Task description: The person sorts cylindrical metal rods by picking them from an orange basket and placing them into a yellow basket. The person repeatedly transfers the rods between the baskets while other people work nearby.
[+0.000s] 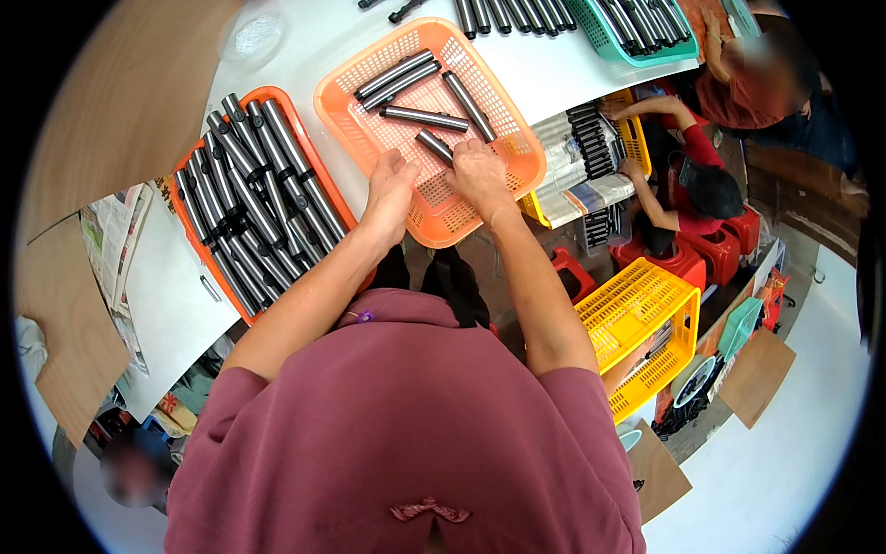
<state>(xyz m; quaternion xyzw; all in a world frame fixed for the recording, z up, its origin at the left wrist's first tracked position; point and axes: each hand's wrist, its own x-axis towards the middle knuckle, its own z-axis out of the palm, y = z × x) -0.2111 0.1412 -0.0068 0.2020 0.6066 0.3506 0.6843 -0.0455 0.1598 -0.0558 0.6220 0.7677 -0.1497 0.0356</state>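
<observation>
An orange-pink plastic basket [338,115] sits before me on the white table, holding several silver metal tubes [424,117] with black ends. Inside it, my right hand [478,175] has its fingers closed on the near end of a short-looking silver tube [434,147], whose far end points up and left. My left hand [391,192] is over the basket's near left side with fingers curled together; what they hold, if anything, is hidden. To the left, a deeper orange basket [268,93] is heaped with similar silver and black tubes [263,208].
More tubes [517,14] line the far table edge beside a green basket [637,59] of tubes. At right, a person in red [706,152] handles dark pieces over a newspaper-lined yellow crate. Another yellow crate [637,314] and red stools [664,258] stand nearer. A clear bowl [254,35] is at far left.
</observation>
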